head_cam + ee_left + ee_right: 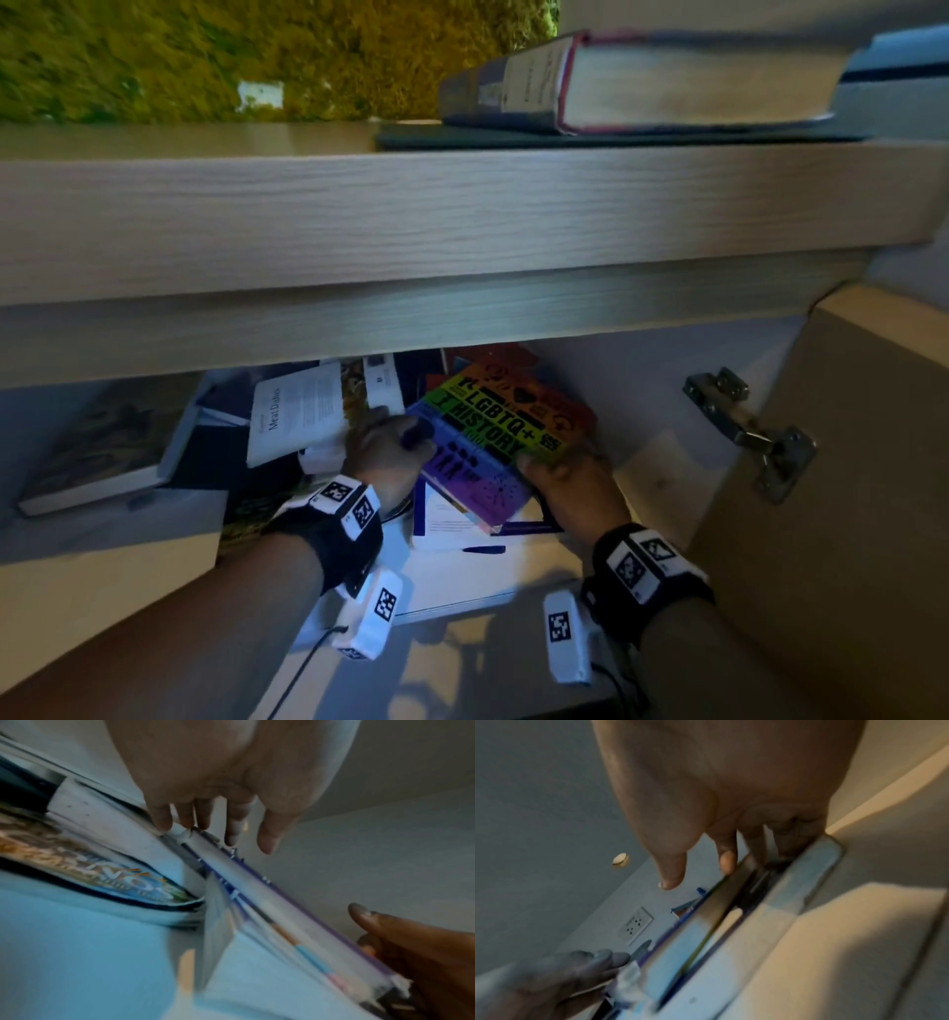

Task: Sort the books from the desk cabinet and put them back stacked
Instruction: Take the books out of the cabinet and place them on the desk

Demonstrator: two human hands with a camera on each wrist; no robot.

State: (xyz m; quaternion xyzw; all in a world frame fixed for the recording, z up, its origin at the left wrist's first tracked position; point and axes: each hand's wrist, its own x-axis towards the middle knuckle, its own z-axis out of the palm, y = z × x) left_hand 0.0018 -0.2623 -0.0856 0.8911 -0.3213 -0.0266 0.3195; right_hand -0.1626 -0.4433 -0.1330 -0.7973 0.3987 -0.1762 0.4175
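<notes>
Both of your hands pinch the rainbow book: left hand (pixel 388 452) on its near-left edge, right hand (pixel 567 480) on its near-right corner. That rainbow book (pixel 500 439) lies tilted on the cabinet's heap, long axis running away from you, equally near each hand.

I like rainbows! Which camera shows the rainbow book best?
The head view. There the rainbow book shows its whole bright cover and big letters, held between the left hand and the right hand. Both wrist views show only its blurry edge, seen from the side, with no rainbow picture.
</notes>
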